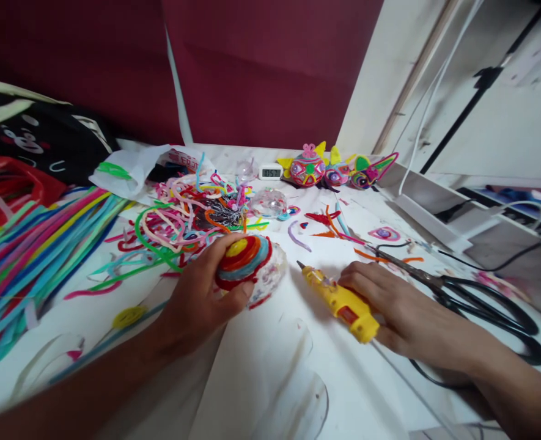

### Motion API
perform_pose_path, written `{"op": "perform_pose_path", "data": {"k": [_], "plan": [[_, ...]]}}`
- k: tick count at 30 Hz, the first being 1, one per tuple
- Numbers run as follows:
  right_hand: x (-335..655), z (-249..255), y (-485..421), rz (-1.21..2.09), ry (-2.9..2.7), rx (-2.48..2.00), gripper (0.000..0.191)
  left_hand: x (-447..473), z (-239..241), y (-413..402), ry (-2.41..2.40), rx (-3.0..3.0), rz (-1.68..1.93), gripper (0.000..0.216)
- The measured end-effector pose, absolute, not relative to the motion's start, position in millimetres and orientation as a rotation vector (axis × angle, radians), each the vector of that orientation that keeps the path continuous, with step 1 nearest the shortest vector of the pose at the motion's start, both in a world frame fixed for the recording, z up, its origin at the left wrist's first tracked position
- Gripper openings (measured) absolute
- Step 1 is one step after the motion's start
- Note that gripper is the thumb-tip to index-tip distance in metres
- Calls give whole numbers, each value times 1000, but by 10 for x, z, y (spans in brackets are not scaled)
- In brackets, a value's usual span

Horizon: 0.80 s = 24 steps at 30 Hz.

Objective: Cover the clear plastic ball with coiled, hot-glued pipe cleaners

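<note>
Two hands in use: the left hand [203, 287] round a striped ball [244, 263], the right hand [389, 299] on a yellow glue gun [338, 302].
The left hand curls over one side of the ball, above white paper [247, 360] on the table [87, 315]; this grip seems to leave the bare, clear part exposed towards the nozzle. The right hand is wrapped about the glue gun, whose nozzle is near the ball but apart from it, perhaps to spare the fingers. Fuzzy stems [183, 211] lie heaped beyond the left hand, likely for easy reach; black-handled scissors [435, 281] lie just past the right hand. Three decorated figures [307, 169] stand beside a clock [271, 172] at the back, apparently to free the middle.
</note>
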State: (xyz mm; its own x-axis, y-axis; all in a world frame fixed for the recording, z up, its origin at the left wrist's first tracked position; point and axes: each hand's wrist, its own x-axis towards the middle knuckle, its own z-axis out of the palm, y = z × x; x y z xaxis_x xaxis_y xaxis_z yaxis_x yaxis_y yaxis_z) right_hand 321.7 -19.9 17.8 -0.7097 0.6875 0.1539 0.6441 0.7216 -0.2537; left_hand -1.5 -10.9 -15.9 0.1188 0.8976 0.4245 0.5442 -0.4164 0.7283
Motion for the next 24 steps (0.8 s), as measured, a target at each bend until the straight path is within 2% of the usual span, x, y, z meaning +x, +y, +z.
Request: {"op": "perform_pose_path", "data": {"k": [6,11,17,24], "plan": [[3189,70,-116,334,-2723,-1093,26,-1,-77,-99,1448,2028,1180,56],[3224,171,-213,286,-2641,-1116,47,-13,-144,-90,1371,2217,1227,53],[2836,470,-324,246,-2365,-1029,34,11,-193,-86,1325,2310,1276,53],[2284,467,-254,120,-2383,-833,35,31,-136,-103,1211,2379,1216,54]]}}
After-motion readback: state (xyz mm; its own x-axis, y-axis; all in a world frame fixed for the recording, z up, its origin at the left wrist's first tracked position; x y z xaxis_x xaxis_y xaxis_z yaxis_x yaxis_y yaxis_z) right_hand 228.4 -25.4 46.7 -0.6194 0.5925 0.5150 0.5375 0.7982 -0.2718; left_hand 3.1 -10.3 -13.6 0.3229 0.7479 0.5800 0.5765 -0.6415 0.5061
